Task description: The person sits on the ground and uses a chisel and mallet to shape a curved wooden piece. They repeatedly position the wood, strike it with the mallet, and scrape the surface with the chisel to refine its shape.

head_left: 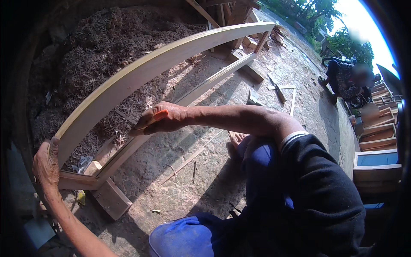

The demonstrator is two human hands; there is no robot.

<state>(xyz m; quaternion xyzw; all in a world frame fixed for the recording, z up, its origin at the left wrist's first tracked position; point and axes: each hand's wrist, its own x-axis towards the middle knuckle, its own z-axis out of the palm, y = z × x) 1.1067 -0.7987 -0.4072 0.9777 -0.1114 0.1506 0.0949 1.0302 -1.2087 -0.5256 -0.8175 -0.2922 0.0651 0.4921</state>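
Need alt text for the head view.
Long wooden frame with one bowed side: the left hand grips its near end, the right hand holds a partly orange tool at its straight side. The frame rests on wood blocks on rough ground, beside heaped shavings; another person is near a motorcycle at upper right.

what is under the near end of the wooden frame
A wooden block juts out toward the person from beneath the wooden frame; the part directly under the frame's rail is covered.
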